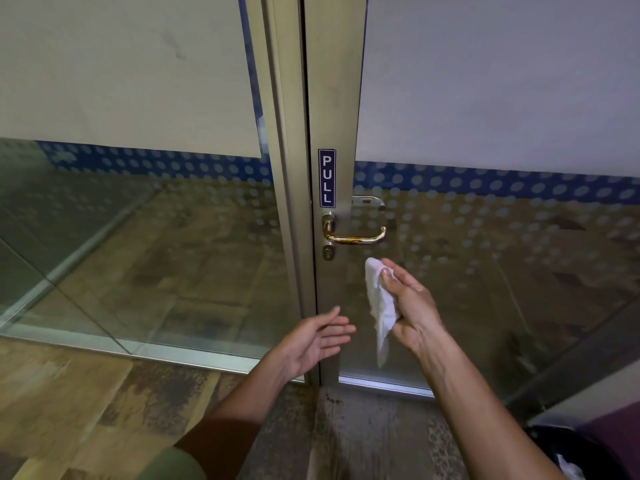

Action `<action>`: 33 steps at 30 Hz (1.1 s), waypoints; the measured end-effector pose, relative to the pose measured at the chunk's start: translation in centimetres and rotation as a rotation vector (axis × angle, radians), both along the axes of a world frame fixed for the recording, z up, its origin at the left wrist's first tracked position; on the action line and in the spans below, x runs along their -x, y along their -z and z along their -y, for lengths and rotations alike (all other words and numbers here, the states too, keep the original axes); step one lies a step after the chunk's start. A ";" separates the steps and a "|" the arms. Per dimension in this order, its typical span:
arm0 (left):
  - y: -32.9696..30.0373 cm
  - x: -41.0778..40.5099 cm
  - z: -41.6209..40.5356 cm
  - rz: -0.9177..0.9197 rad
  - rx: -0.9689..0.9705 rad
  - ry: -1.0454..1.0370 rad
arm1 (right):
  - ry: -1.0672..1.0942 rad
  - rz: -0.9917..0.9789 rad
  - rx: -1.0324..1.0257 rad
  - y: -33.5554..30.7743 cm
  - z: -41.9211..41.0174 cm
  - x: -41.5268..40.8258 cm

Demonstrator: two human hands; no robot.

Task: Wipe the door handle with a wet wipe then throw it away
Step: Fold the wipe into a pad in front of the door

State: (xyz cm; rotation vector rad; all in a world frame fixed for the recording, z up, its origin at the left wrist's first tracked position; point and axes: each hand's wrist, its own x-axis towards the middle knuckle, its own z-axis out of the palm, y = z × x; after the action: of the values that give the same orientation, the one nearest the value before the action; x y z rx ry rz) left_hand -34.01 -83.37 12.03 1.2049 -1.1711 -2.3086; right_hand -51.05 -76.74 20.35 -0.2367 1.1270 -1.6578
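One brass door handle (pixel 356 233), one white wet wipe (pixel 381 306). The right hand (pixel 412 306) grips the wipe just below the handle, not touching it. Left hand (pixel 315 337) open, fingers spread, empty.

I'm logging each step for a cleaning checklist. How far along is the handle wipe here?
Done: the wet wipe is out and held in the right hand. In hand: it hangs just below the door handle, not touching it; the left hand is open and empty. Left: wiping, if not already done, and binning the wipe.
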 end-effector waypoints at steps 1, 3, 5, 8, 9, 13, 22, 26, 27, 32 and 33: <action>-0.3 0.8 -0.2 0.007 -0.004 0.010 | -0.040 0.007 0.009 0.0 0.1 0.1; -0.7 2.3 -0.6 0.028 -0.033 0.048 | -0.110 0.034 0.034 0.0 0.3 0.4; -0.6 3.3 -1.0 -0.051 -0.086 0.076 | -0.171 0.072 0.054 -0.1 0.4 1.1; -0.4 4.1 -1.5 -0.244 -0.166 0.032 | -0.255 0.111 0.069 -0.3 0.6 2.5; -0.3 4.3 -1.6 -0.279 -0.171 -0.008 | -0.271 0.115 0.078 -0.4 0.7 2.8; -0.1 4.1 -0.3 -0.382 -0.133 -0.297 | -0.243 0.122 0.135 -0.3 1.0 3.8; -2.5 1.3 5.6 -0.042 0.345 -0.430 | 0.046 -0.492 -0.060 -0.4 1.6 3.3; -3.6 0.3 7.8 -0.010 0.564 -0.310 | 0.170 -0.733 -0.140 0.2 2.5 2.4; -4.0 0.1 8.3 -0.004 0.608 -0.263 | 0.191 -0.763 -0.150 0.5 2.8 2.1; -4.9 -0.7 10.5 0.033 0.824 0.018 | 0.283 -0.926 -0.207 1.2 3.4 1.5; -5.0 -0.6 10.9 0.042 0.856 0.065 | 0.304 -0.935 -0.223 1.3 3.3 1.3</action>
State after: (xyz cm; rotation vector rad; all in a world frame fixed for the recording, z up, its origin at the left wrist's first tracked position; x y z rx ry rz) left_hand -33.36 -94.23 17.07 0.8733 -1.9333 -1.4963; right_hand -52.36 -80.07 19.05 -0.7774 2.1129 -1.6862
